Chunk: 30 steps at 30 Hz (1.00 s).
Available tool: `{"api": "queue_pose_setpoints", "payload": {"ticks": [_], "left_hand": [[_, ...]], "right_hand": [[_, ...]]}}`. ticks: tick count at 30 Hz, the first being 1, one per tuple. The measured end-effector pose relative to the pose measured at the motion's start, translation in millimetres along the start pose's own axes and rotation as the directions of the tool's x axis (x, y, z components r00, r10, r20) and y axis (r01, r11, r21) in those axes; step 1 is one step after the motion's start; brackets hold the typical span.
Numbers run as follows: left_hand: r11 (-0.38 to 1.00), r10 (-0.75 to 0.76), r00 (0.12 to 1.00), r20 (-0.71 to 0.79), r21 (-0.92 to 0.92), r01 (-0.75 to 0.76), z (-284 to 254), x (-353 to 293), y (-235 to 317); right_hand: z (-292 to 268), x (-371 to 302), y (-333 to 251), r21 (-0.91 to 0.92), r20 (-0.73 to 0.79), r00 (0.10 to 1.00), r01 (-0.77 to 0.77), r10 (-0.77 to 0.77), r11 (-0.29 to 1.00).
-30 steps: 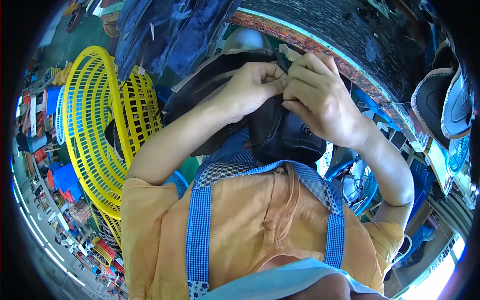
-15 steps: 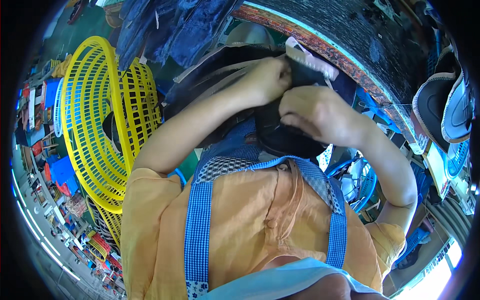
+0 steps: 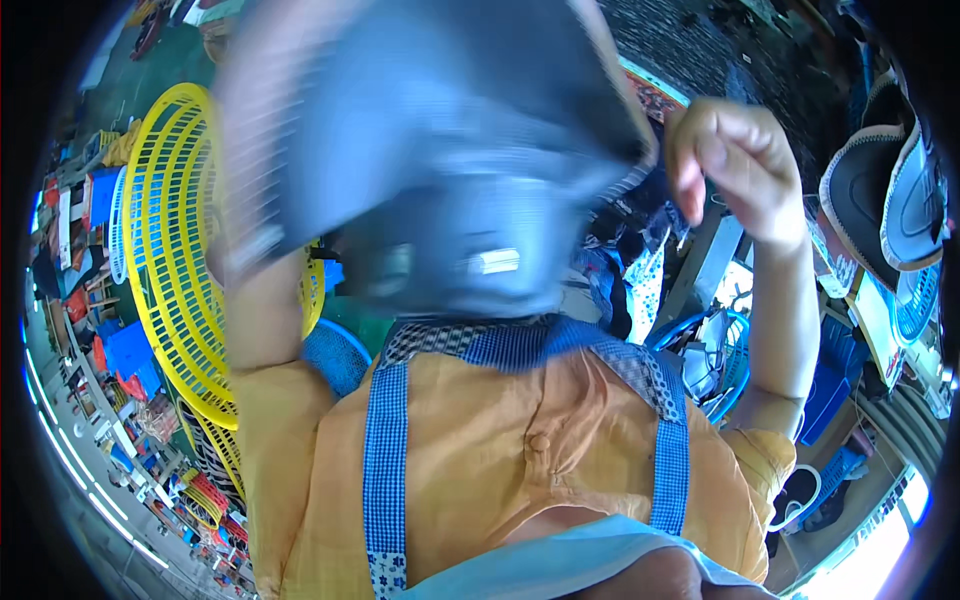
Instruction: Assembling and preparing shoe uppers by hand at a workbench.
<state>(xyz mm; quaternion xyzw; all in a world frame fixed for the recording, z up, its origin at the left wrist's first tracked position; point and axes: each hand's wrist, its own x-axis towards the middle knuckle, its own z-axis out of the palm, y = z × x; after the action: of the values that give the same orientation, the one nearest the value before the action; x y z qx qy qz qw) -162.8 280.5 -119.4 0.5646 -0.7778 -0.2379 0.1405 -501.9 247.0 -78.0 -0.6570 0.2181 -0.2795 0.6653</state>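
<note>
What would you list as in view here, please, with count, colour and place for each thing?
Workpiece: one, blurred, blue-black with paler edge, upper middle
Slatted basket: at least one, yellow, left
Mesh basket: one, blue, beside left arm
Round basket: one, blue, right of the apron
Shaped pieces: at least two, dark with pale edges, far right
Worktop: one, dark, upper right
Background clutter: many, mixed colours, far left, too small to tell
Apron: one, blue checked, on the torso
Shirt: one, orange, under the apron
Left arm: one, bare, left; its hand unclear
Right hand: one, bare, right of the workpiece
</note>
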Motion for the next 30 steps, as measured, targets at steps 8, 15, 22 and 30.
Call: {"api": "queue_pose_setpoints", "payload": {"ticks": [8, 15, 22, 30], "left_hand": [[0.700, -0.694, 0.663, -0.280, -0.478, 0.530, -134, -282, 27], [0.539, -0.492, 0.775, -0.398, 0.560, 0.629, -218, -326, -140], [0.936, -0.340, 0.893, -0.296, -0.010, 0.353, -58, -185, -36], [0.994, 0.056, 0.990, 0.128, 0.087, -0.067, 36, -149, -3]], "right_hand": [[10, 43, 66, -0.531, 0.210, 0.976, 0.059, 0.064, 0.845], [28, 64, 102, -0.870, 0.246, 0.969, 0.235, -0.030, 0.434], [43, 60, 121, -0.820, 0.116, 0.983, 0.174, -0.140, 0.545], [100, 59, 109, -0.621, 0.283, 0.959, 0.207, -0.030, 0.756]]}}
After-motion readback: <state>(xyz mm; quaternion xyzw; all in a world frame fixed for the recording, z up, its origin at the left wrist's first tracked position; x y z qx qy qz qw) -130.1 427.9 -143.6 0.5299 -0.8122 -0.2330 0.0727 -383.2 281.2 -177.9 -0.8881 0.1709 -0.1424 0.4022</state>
